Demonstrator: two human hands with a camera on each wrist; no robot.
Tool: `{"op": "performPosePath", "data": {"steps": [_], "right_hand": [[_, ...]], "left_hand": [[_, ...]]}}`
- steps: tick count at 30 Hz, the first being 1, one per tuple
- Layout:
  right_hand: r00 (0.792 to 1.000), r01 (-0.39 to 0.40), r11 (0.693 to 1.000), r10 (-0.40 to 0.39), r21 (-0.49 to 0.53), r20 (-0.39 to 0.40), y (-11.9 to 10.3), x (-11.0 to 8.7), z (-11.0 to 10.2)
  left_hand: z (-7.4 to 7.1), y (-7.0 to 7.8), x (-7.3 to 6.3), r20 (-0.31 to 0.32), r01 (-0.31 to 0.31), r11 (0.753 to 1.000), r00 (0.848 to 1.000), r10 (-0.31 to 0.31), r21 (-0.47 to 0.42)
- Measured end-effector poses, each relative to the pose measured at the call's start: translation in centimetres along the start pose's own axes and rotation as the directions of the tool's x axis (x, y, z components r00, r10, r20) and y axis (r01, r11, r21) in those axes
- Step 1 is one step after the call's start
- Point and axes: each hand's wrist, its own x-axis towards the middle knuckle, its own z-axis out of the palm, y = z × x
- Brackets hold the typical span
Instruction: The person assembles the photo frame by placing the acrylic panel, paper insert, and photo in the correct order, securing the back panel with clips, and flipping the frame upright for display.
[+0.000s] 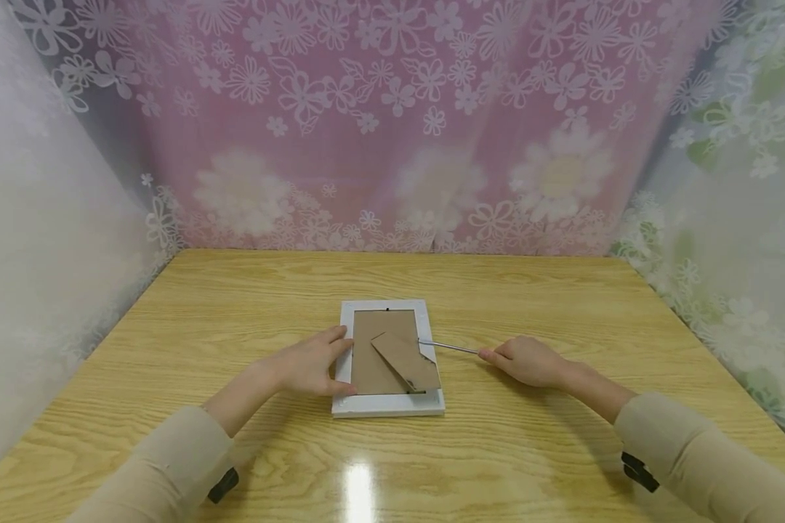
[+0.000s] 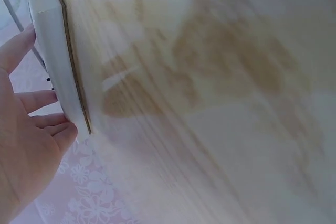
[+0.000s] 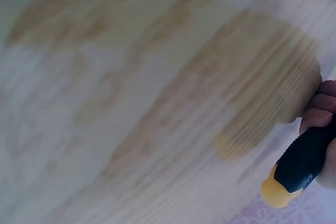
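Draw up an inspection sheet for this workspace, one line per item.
Surface: wood-grain table, light glare near the front edge.
Job's things: white picture frame, back up; brown backing in it, stand slanting across; metal-shafted tool with black-and-yellow handle, tip at the backing's right edge.
Clutter: nothing seen.
Left hand: fingers and thumb rest on the frame's left side.
Right hand: grips the tool's handle.
Cables: nothing seen.
Surroundings: flowered cloth behind the table and on both sides.
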Motion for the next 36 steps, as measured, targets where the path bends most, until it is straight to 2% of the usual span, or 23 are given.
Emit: {"op": "performPosePath", "data": {"steps": [7, 14, 24, 36], "right_hand": [[0.999, 0.032, 0.999, -0.032, -0.02, -0.009, 0.14, 0.04, 0.1], [0.999, 0.039, 0.998, -0.039, -0.042, -0.004, 0.06, 0.09, 0.08], [0.999, 0.044, 0.997, -0.043, -0.068, 0.008, 0.17, 0.29, 0.13], [0.997, 0.082, 0.991, -0.082, -0.104, 0.005, 0.17, 0.52, 0.2]], "left_hand": [[0.02, -0.02, -0.12, 0.033, 0.052, 0.998, 0.998, -0.051, -0.041], [-0.28, 0.08, -0.05, 0.05, 0.048, 0.999, 0.998, -0.047, -0.023], [-0.17, -0.04, 0.09, 0.041, 0.022, 1.0, 0.999, -0.021, -0.022], [-0.09, -0.21, 0.09, 0.04, 0.019, 1.0, 0.999, -0.019, -0.01]]}}
